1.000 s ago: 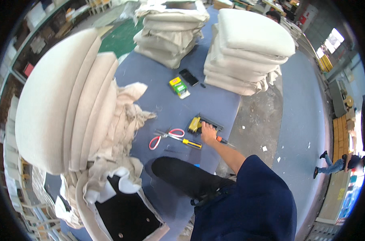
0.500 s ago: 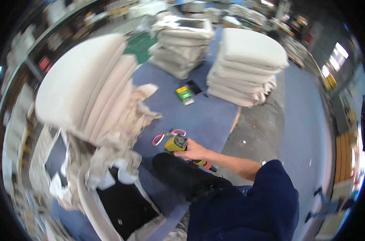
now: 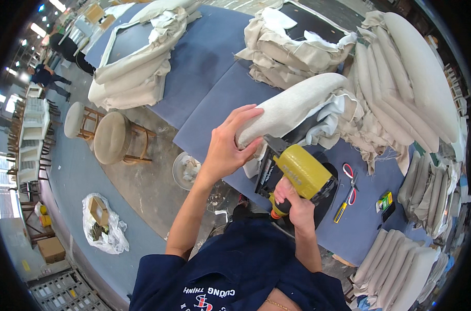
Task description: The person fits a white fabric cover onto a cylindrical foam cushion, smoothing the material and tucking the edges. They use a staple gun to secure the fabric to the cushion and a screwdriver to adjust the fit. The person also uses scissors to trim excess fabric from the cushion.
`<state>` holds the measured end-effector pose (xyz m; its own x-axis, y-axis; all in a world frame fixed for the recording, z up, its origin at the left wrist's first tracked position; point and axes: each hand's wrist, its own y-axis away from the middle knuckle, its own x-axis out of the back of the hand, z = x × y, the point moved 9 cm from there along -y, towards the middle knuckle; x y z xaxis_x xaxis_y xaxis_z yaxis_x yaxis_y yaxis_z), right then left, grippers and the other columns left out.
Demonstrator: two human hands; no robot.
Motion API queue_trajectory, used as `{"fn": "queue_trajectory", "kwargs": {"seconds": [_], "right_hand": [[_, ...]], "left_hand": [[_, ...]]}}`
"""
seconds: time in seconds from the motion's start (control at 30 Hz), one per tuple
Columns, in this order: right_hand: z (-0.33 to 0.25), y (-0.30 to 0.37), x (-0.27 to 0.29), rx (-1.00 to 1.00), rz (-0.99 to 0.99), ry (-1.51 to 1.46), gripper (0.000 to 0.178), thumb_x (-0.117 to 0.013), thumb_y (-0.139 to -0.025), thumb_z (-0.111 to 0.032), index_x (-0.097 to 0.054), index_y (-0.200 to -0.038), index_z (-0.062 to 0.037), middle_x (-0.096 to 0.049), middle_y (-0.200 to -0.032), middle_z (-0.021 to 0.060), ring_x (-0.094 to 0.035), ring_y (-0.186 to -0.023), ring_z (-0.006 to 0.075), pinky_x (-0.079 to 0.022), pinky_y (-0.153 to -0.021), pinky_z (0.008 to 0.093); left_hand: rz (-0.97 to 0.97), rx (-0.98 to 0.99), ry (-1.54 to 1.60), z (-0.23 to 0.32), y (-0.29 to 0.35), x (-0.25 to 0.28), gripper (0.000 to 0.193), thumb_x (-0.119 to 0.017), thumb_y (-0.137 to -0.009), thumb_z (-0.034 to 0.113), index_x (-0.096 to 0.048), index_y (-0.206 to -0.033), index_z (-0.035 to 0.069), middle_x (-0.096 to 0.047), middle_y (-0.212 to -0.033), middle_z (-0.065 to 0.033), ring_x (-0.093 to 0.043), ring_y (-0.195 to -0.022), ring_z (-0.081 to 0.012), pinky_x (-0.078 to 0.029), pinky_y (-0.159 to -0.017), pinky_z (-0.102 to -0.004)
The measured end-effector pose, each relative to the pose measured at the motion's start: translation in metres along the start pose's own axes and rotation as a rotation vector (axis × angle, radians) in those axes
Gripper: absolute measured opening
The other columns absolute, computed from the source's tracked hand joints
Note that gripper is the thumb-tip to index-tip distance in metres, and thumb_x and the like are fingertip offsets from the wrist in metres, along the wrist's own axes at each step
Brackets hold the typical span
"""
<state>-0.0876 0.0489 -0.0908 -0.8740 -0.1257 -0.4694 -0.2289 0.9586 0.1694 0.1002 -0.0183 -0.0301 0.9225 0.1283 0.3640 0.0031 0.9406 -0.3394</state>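
My left hand (image 3: 230,145) grips the near left end of a beige upholstered seat cushion (image 3: 292,106), fingers over its top and thumb at the edge. The cushion is tilted up above the blue-topped table, loose cloth and white padding showing at its underside. My right hand (image 3: 296,205) is wrapped round the handle of a yellow and black staple gun (image 3: 305,173). Its nose is close to the cushion's edge beside my left thumb; whether it touches I cannot tell. Right of the gun lie red-and-white-handled scissors (image 3: 351,185) and a yellow-handled tool (image 3: 340,212).
Stacks of beige cushions stand at the far left (image 3: 137,78), far middle (image 3: 277,67) and right (image 3: 401,78) of the blue table (image 3: 209,88). A green and yellow box (image 3: 384,201) lies beside a dark phone (image 3: 388,212). Stools (image 3: 113,137), a bucket (image 3: 183,171) and a plastic bag (image 3: 106,233) occupy the floor.
The view has swung round. My left hand, out of sight before, now holds a cushion raised. The staple gun, held low by my knee earlier, is now up at the cushion's edge.
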Motion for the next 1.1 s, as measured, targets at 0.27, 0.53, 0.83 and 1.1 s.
{"fn": "queue_trajectory", "kwargs": {"seconds": [0.27,0.53,0.83,1.1], "right_hand": [[0.017,0.006,0.019,-0.049,0.005,0.255,0.041,-0.078,-0.092,-0.017,-0.064,-0.126,0.0004,-0.070,-0.115,0.0089,-0.066,-0.103,0.0155,-0.053,-0.088,0.0316],[-0.001,0.013,0.020,-0.100,0.037,0.501,0.032,-0.080,-0.089,-0.017,-0.070,-0.116,-0.0021,-0.075,-0.107,0.0094,-0.069,-0.100,0.0154,-0.052,-0.087,0.0317],[-0.039,0.037,0.039,0.351,0.033,0.937,0.030,-0.083,-0.084,-0.033,-0.077,-0.105,-0.0115,-0.077,-0.099,-0.0002,-0.062,-0.087,0.0175,-0.038,-0.085,0.0330],[-0.059,0.020,0.152,0.126,0.414,0.399,0.039,-0.083,-0.087,-0.023,-0.070,-0.115,-0.0002,-0.073,-0.094,0.0017,-0.067,-0.087,0.0110,-0.050,-0.068,0.0263]], "left_hand": [[0.001,0.022,-0.036,0.008,0.001,-0.013,0.073,-0.063,-0.064,-0.016,-0.062,-0.132,0.009,-0.060,-0.137,-0.0146,-0.062,-0.123,-0.0321,-0.049,-0.101,-0.0363],[-0.012,0.035,-0.049,0.014,0.009,-0.026,0.073,-0.070,-0.066,-0.014,-0.059,-0.135,0.008,-0.060,-0.137,-0.0146,-0.063,-0.121,-0.0326,-0.051,-0.099,-0.0358],[-0.174,0.037,-0.127,0.041,0.014,-0.039,0.078,-0.080,-0.074,0.002,-0.048,-0.145,0.005,-0.048,-0.148,-0.0170,-0.048,-0.138,-0.0312,-0.036,-0.115,-0.0405],[-0.454,0.120,0.173,0.052,-0.104,-0.108,0.039,-0.054,-0.105,0.029,-0.061,-0.132,0.002,-0.063,-0.130,-0.0118,-0.056,-0.125,-0.0217,-0.044,-0.106,-0.0358]]}}
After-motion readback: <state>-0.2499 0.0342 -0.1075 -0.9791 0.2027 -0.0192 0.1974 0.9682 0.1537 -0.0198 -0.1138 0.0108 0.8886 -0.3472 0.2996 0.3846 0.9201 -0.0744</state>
